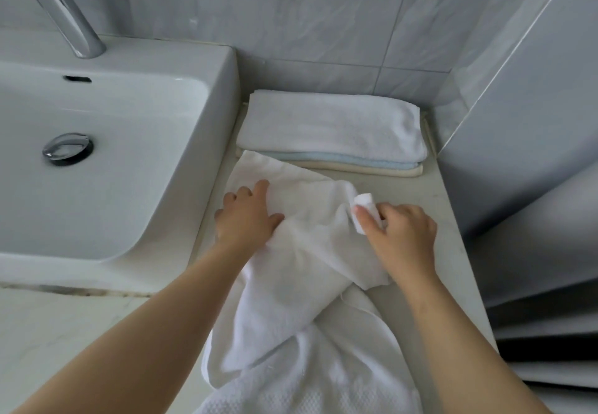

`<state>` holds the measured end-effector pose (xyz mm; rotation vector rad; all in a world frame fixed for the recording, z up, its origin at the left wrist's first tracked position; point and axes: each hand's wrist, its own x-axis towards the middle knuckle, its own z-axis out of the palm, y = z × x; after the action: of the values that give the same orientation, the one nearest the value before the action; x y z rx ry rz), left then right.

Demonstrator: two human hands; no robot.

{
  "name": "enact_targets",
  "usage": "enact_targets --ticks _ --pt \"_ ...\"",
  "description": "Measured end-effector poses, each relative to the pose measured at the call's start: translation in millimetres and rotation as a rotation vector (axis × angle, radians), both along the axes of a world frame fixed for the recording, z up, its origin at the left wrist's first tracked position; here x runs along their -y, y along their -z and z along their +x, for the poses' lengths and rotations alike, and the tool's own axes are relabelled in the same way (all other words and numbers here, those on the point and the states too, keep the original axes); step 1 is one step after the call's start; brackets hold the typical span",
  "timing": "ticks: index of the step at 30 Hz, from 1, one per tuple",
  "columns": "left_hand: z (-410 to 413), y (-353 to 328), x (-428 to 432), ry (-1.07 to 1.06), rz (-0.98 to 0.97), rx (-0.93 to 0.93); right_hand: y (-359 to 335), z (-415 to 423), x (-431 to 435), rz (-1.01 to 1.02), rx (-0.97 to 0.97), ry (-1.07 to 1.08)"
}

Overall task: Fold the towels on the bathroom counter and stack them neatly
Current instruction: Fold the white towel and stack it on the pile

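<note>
The left hand (247, 216) lies flat with fingers spread, pressing on one loose white towel (307, 252) on the counter (420, 184). The right hand (401, 235) pinches a bunched corner of that towel. Just behind sits one stack (330, 125) of three folded towels: white, pale blue, cream. One sink (97, 155) lies left.

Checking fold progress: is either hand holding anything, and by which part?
The right hand pinches the loose white towel by a bunched bit of its edge; the left hand only presses flat on it.
</note>
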<state>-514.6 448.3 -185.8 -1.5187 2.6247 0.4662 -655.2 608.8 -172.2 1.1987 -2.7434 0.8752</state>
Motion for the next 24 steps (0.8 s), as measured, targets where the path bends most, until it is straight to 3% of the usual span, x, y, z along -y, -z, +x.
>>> enact_targets --ticks 3,6,10,13,17,19,24 --pt "-2.1 1.7 3.1 -0.032 0.058 -0.082 8.2 1.9 2.4 0.171 0.012 -0.082" --pt "-6.1 4.2 11.5 -0.071 0.173 -0.178 15.1 -1.7 1.4 0.061 -0.117 -0.013" --pt "-11.0 3.4 20.5 -0.104 0.271 -0.159 3.1 -1.6 1.6 -0.032 -0.198 0.177" --pt "-12.4 4.3 19.8 -0.133 0.241 -0.243 -6.6 -8.9 -0.4 -0.072 -0.022 0.264" --pt "-11.8 -2.1 12.1 -0.286 0.076 -0.605 -13.8 -21.5 0.0 -0.469 0.173 0.308" --pt "-13.3 -12.8 12.2 -0.338 0.059 -0.733 -20.6 -27.3 3.1 -0.571 0.254 0.361" --pt "-31.5 -37.6 35.6 -0.335 -0.049 -0.806 -32.4 -51.3 36.0 -0.78 0.493 0.391"
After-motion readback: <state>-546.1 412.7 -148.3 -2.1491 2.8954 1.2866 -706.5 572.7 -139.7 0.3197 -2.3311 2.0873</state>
